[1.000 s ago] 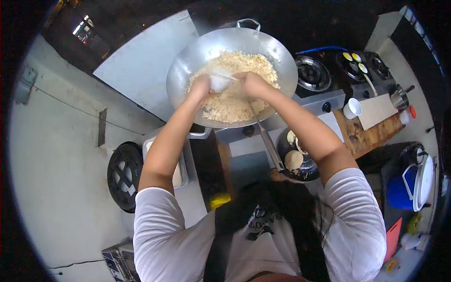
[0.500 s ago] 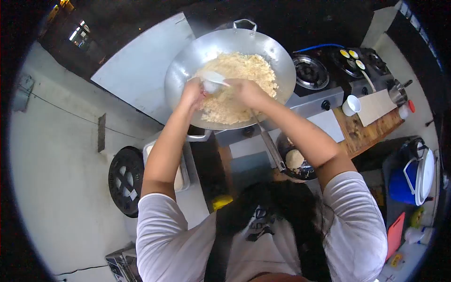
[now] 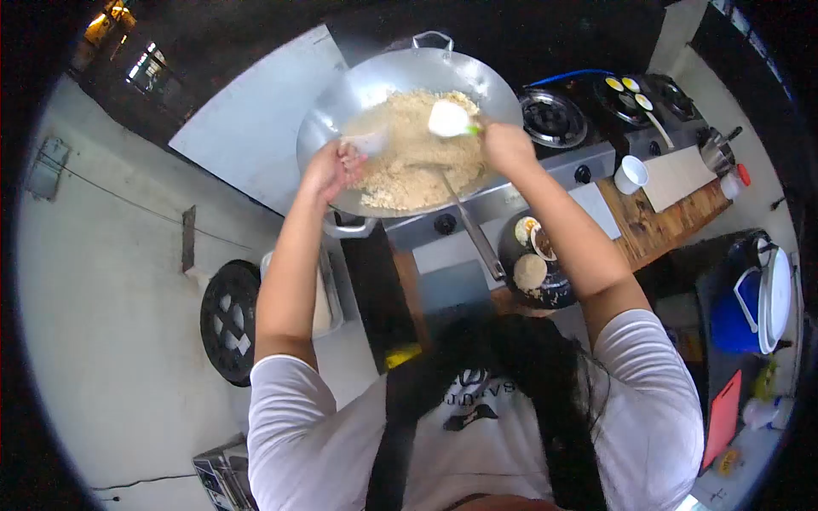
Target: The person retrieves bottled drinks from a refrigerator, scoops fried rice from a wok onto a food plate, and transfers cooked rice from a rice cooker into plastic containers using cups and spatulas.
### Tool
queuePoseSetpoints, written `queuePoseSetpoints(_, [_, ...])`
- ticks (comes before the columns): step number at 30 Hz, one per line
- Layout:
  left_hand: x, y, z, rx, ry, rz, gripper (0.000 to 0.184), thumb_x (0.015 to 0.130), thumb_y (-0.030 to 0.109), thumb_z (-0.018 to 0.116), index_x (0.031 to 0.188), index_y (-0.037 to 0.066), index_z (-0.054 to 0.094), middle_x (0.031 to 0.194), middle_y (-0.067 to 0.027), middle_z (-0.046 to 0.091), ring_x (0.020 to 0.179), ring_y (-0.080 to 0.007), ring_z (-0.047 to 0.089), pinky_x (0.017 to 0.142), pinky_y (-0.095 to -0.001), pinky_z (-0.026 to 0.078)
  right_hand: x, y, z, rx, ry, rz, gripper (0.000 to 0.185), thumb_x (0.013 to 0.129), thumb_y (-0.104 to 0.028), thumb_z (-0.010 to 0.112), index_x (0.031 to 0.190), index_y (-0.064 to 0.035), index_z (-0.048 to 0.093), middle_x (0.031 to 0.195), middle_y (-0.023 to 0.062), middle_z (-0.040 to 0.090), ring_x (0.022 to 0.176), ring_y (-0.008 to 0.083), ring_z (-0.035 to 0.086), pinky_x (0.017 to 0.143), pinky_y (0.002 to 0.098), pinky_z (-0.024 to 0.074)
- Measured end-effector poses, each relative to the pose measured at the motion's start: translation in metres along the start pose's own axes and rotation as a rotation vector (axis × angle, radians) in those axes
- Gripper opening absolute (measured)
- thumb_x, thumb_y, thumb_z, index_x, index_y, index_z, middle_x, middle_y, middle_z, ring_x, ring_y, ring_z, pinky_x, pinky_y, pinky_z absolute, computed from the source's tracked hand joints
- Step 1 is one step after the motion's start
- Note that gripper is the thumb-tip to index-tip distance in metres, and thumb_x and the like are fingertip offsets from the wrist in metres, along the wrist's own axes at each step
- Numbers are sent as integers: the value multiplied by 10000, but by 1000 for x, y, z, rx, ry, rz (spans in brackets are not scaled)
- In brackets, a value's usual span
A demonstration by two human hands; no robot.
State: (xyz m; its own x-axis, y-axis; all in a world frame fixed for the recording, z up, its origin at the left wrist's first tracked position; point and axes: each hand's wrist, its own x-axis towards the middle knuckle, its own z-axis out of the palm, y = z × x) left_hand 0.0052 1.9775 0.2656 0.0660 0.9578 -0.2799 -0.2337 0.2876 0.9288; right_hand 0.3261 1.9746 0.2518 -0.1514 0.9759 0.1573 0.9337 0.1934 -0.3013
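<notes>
Though apart, hands (image 3: 509, 149) above wok (image 3: 473, 75).

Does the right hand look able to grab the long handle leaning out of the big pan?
Probably yes: nothing seems to cover the long handle, and the right hand is nearby, though it would likely need to release the white scoop first.

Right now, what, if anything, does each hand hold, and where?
The right hand holds a white scoop by its handle; the left hand, a pale blurred item, apparently by its edge.
</notes>
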Motion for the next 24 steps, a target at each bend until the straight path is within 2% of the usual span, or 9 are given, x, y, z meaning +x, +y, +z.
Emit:
queuePoseSetpoints(3, [8, -12, -19, 115, 57, -1, 238, 951, 215, 353, 736, 124, 397, 660, 23, 400, 563, -103, 437, 502, -244, 372, -37, 28, -8, 123, 445, -111, 344, 853, -136, 509, 1186, -122, 596, 1032, 158, 663, 890, 335, 655, 754, 434, 526])
queuePoseSetpoints(5, [18, -22, -36, 40, 23, -77, 225, 929, 197, 363, 713, 137, 386, 614, 21, 351, 493, -108, 328, 425, -267, 286, -64, 45, -2, 149, 471, -92, 330, 851, -132, 506, 1167, -118, 602, 1024, 171, 651, 854, 342, 651, 732, 448, 522])
queuePoseSetpoints(7, [29, -36, -48, -70, 26, 30, 239, 926, 184, 344, 692, 137, 357, 585, 26, 311, 472, -96, 263, 412, -262, 237, -84, 75, 13, -44, 226, -140, 324, 857, -132, 504, 1166, -120, 602, 993, 161, 648, 836, 347, 645, 723, 451, 518])
queuePoseSetpoints(11, [-38, -20, -4, -279, -23, 204, 237, 935, 158, 353, 699, 134, 352, 640, 14, 313, 540, -92, 285, 452, -240, 249, -117, 134, 37, 355, 635, 58, 268, 897, -161, 565, 1143, -79, 632, 948, 167, 664, 816, 322, 646, 730, 379, 507])
queuePoseSetpoints(14, [-98, -2, 27, -363, -156, 254, 235, 929, 160, 417, 705, 119, 359, 677, 3, 333, 607, -96, 314, 496, -232, 274, -160, 204, 51, 579, 560, 372, 265, 922, -148, 538, 1127, 0, 620, 846, 108, 657, 762, 172, 613, 712, 309, 482])
queuePoseSetpoints(15, [-118, 2, 38, -385, -233, 260, 240, 929, 162, 430, 705, 114, 360, 679, 1, 334, 617, -99, 318, 505, -231, 277, -181, 215, 48, 699, 612, 375, 291, 921, -219, 549, 1101, -3, 623, 971, 203, 662, 903, 313, 637, 808, 368, 471])
queuePoseSetpoints(16, [-138, 4, 54, -413, -221, 258, 245, 932, 168, 433, 705, 113, 359, 679, 1, 336, 615, -102, 321, 506, -231, 276, -193, 272, 89, 674, 542, 491, 318, 918, -256, 569, 1072, 15, 630, 945, 159, 660, 871, 244, 623, 805, 340, 464])
queuePoseSetpoints(20, [-215, -26, 145, -522, -135, 326, 250, 937, 172, 421, 706, 103, 357, 693, -3, 334, 642, -124, 321, 520, -256, 283, -279, 318, 88, 782, 383, 673, 323, 882, -295, 622, 943, 22, 628, 800, 94, 615, 785, 177, 567, 754, 316, 451])
queuePoseSetpoints(24, [-243, -96, 234, -579, -101, 172, 218, 906, 222, 473, 724, 133, 394, 690, 22, 373, 631, -100, 357, 498, -222, 306, -341, 354, 99, 920, 283, 718, 284, 872, -275, 638, 783, -13, 573, 687, 33, 550, 677, 121, 514, 653, 284, 419])
